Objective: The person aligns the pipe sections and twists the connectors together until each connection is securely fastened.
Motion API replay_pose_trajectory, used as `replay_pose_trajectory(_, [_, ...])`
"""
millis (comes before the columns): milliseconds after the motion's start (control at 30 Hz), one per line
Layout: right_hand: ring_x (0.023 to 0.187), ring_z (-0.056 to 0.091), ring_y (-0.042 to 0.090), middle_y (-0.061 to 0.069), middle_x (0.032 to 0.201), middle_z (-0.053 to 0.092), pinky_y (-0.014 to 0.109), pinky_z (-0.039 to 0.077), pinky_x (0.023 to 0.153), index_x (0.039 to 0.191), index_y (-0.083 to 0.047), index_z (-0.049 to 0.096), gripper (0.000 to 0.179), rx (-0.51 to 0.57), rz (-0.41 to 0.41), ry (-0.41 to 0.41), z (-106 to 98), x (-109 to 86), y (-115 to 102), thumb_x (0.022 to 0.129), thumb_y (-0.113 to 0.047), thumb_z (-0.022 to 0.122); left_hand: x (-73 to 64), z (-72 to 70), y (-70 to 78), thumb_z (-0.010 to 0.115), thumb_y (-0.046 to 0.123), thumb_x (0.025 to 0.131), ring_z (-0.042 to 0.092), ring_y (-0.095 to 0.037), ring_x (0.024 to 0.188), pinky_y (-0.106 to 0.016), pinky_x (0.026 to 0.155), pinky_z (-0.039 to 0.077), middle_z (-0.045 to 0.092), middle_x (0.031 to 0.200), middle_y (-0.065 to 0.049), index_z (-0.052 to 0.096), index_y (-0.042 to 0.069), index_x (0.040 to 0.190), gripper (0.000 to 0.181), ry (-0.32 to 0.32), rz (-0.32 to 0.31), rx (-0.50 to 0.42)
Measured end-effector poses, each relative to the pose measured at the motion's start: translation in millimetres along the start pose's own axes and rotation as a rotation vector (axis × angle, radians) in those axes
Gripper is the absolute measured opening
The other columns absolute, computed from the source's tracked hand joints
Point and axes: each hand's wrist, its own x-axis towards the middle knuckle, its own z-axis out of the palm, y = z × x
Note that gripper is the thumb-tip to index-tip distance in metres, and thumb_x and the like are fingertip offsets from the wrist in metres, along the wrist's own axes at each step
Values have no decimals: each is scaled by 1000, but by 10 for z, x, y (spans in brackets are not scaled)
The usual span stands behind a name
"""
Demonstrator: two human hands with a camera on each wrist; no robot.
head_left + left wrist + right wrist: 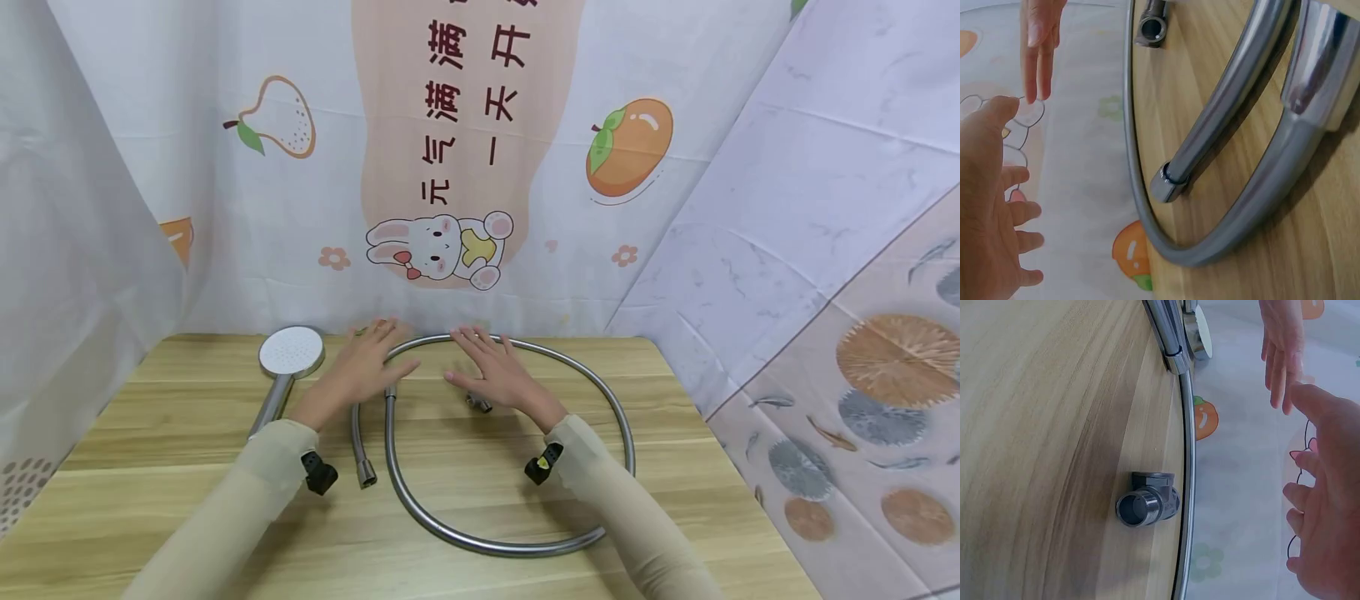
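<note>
Two outstretched hands [363, 368] [498, 378], looped hose [510, 550] beneath, shower head [291, 352], metal fitting [1152, 501]

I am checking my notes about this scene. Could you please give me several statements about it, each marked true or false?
1. In the head view, the shower head lies left of the hose. True.
2. The right hand grips the hose. False: the right hand holds nothing.
3. The metal fitting lies on the table inside the hose's loop. True.
4. The shower head is joined to the hose. False: the two lie apart.
5. The left hand is empty. True.
</note>
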Motion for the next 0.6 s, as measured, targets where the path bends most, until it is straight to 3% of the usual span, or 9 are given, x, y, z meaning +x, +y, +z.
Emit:
replay_pose_trajectory(200, [160,14,22,3,169,28,58,6,129,163,-28,25,72,4,-81,24,-33,22,-66,102,-56,51,-89,-171,-96,50,53,103,33,-47,148,-73,118,22,40,159,-23,38,5,156,72,1,-44,-49])
replay_pose_trajectory(433, [157,23,23,1,166,35,56,16,128,161,-23,31,69,-32,-185,25,-55,74,-166,103,-53,53,-211,-360,-299,44,60,104,32,-44,150,-60,123,27,36,162,-22,31,4,159,80,-42,-116,-220])
replay_pose_trajectory(600, [155,30,25,3,163,40,56,23,126,159,-18,36,65,-20,-265,27,-46,107,-255,103,-45,56,-317,-528,-447,40,60,105,30,-50,148,-66,119,28,32,162,-27,27,3,160,80,-78,-178,-296])
